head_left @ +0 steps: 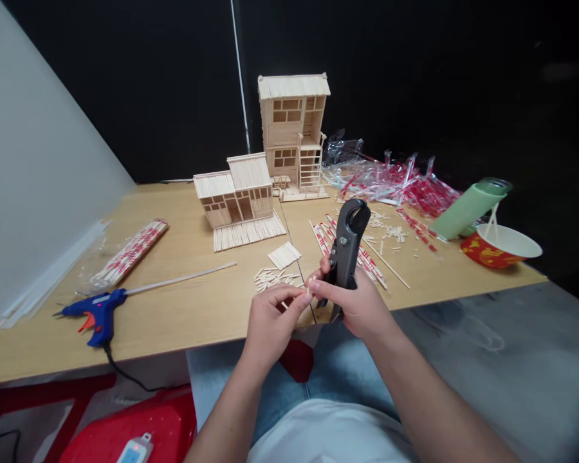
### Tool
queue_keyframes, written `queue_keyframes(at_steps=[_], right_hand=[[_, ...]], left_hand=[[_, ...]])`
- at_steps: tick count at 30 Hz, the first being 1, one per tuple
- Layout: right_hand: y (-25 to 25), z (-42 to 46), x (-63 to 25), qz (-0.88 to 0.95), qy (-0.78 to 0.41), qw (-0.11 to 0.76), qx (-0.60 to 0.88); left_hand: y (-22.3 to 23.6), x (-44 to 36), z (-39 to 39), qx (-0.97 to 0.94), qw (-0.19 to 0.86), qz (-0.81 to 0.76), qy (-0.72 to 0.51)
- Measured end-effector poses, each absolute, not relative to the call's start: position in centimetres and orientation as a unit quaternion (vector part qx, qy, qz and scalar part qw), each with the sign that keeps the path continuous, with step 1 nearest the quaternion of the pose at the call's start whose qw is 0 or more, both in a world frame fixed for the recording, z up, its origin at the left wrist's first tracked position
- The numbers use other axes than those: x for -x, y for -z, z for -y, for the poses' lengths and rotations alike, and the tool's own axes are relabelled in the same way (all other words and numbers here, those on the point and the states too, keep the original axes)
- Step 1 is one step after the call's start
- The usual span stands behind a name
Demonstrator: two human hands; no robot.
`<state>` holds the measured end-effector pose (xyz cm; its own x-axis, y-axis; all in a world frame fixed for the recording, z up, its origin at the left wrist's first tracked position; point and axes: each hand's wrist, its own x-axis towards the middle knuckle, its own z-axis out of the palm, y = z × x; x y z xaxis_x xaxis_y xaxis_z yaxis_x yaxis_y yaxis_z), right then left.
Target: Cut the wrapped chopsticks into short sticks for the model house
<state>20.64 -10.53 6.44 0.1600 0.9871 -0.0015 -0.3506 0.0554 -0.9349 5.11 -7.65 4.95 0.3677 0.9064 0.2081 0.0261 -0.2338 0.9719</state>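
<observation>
While left fingers [292, 299] pinch a short stick [309, 289], the right hand [361, 308] grips a black cutter [345, 247] pointing upward.

The head-worn camera looks forward and down over the left hand [270, 334] and right hand [357, 308], onto the wooden tabletop [174, 321], from close above.

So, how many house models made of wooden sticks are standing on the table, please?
2. The tall two-storey house stands at the back of the table, and the low house stands to its left, nearer the front. No other house shows.
</observation>
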Motion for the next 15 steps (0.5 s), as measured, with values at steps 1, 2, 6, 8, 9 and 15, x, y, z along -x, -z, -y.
queue_keyframes(at_steps=[1,2,6,8,9,15], right_hand=[[-6.4,10.7,-20.5,0.357,-0.540,0.629,0.429],[-6.4,10.8,-20.5,0.347,-0.546,0.632,0.426],[-6.3,11.2,-20.2,0.326,-0.548,0.644,0.422],[-6.3,11.1,-20.1,0.325,-0.541,0.652,0.420],[-6.4,11.1,-20.1,0.325,-0.540,0.655,0.417],[-6.2,10.9,-20.5,0.316,-0.538,0.669,0.403]], left_hand=[[-5.0,-5.0,7.6,-0.662,0.497,-0.346,-0.441],[-4.9,-5.0,7.7,-0.670,0.485,-0.338,-0.449],[-4.8,-5.1,7.9,-0.689,0.419,-0.334,-0.488],[-4.7,-5.3,8.0,-0.694,0.388,-0.338,-0.504],[-4.6,-5.4,8.0,-0.696,0.376,-0.338,-0.510],[-4.2,-6.4,8.3,-0.693,0.342,-0.345,-0.532]])
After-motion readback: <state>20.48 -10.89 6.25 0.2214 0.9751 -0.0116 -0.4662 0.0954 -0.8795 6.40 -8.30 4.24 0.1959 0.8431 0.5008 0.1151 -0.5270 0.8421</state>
